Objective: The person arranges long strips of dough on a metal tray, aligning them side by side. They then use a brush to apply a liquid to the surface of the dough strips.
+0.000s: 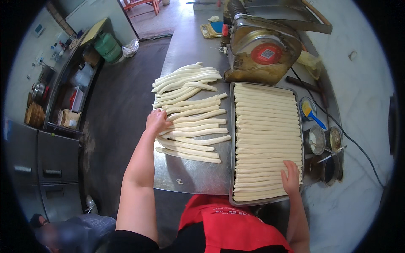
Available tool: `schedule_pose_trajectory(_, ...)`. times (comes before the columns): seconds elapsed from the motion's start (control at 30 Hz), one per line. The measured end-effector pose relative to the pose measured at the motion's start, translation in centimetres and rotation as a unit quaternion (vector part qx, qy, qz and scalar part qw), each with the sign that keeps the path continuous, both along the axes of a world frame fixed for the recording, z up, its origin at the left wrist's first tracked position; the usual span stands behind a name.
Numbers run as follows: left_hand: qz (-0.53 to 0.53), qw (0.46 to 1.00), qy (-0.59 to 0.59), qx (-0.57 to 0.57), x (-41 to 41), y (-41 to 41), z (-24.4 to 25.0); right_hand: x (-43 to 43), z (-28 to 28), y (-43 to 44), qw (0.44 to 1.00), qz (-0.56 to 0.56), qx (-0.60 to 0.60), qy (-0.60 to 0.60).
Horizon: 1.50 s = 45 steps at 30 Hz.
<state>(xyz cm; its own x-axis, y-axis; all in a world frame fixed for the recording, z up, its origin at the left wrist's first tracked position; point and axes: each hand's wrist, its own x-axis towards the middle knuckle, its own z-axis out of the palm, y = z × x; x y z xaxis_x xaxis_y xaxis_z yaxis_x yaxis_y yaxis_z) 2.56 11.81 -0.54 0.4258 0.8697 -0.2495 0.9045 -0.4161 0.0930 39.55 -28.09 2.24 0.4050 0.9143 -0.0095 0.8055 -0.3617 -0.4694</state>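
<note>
Long pale dough strips (196,131) lie loosely side by side on a stainless steel table (193,180). At their left ends my left hand (157,121) is curled, with one strip's end between thumb and fingers; the fingertips are partly hidden. To the right, a metal baking tray (232,142) is lined with a tight stack of parallel dough strips (269,132). Over the lower right of this tray is my right hand (291,177), fingers a little apart and holding nothing. Whether its fingertips touch the dough, I cannot tell.
A dough-rolling machine (262,50) stands behind the tray. Along the tray's right side are a blue-handled brush (311,115) on a bowl, metal cups (316,139) and a black cable (345,132). A scale (212,30) sits farther back. Someone (76,231) is at lower left.
</note>
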Motion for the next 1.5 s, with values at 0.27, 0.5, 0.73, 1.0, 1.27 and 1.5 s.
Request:
schedule_pose_trajectory(0.27, 0.044, 0.913, -0.215, -0.343, 4.3, 0.0, 5.1, -4.4, 1.5, 6.7, 0.997, 0.026, 0.040, 0.054)
schedule_pose_trajectory(0.5, -0.009, 0.556, -0.596, -0.580, 9.1, -11.2, 11.6, -10.2, 1.6, 15.5, 0.915, 0.107, 0.223, 0.320)
schedule_pose_trajectory(0.73, 0.064, 0.746, -0.467, -0.471, 8.4, -16.7, 11.0, -6.4, 2.0, 9.4, 0.875, 0.060, 0.029, 0.480)
schedule_pose_trajectory(1.0, -0.171, 0.949, -0.124, -0.235, 11.9, -23.6, 8.4, 2.8, 4.0, -2.3, 0.983, 0.060, -0.146, 0.095)
schedule_pose_trajectory(1.27, -0.261, 0.955, -0.137, -0.034, 11.2, -28.8, 3.1, 6.2, 1.6, -8.5, 0.990, 0.038, -0.134, -0.018)
schedule_pose_trajectory(1.5, -0.262, 0.954, -0.146, 0.002, 11.5, -30.4, 2.7, 6.0, 0.1, -9.1, 0.993, 0.075, -0.070, -0.060)
